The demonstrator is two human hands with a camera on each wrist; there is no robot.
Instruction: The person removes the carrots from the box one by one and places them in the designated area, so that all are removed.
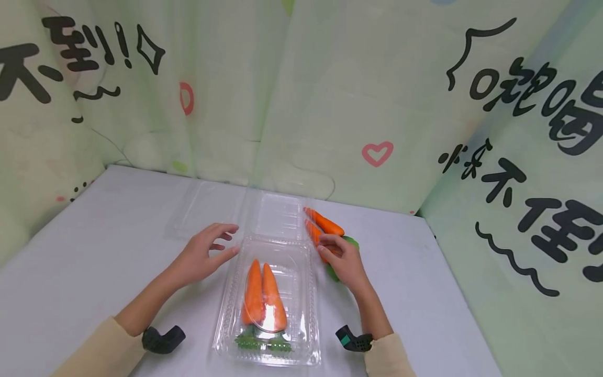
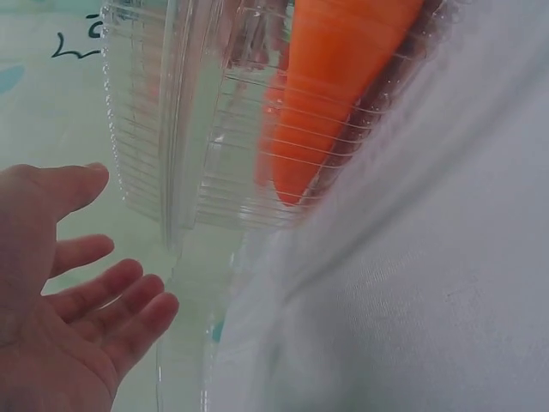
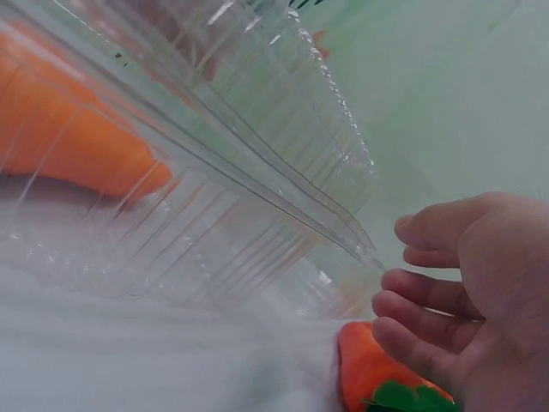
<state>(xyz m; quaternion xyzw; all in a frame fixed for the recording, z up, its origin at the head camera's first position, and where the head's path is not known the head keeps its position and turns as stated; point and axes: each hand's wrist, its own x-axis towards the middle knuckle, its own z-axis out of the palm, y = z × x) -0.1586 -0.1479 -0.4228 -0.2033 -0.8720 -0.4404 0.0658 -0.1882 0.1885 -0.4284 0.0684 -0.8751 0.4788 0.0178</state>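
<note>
A clear plastic clamshell box (image 1: pixel 298 277) lies on the table, its lid over two orange carrots (image 1: pixel 253 296) with green tops toward me. My left hand (image 1: pixel 203 255) hovers by the box's far left corner, fingers spread and holding nothing. At the far right corner is my right hand (image 1: pixel 346 260), fingers slightly bent, with nothing in them. In the right wrist view, fingertips of the right hand (image 3: pixel 455 300) are right at the corner of the box's rim (image 3: pixel 343 227). Loose carrots (image 1: pixel 325 222) lie beyond and partly behind this hand.
Another clear plastic container (image 1: pixel 280 212) lies spread open behind the box, its other half (image 1: pixel 207 204) to the left. A white cloth covers the table (image 1: pixel 118 251). Pale green printed curtains (image 1: pixel 320 94) hang along the back and both sides.
</note>
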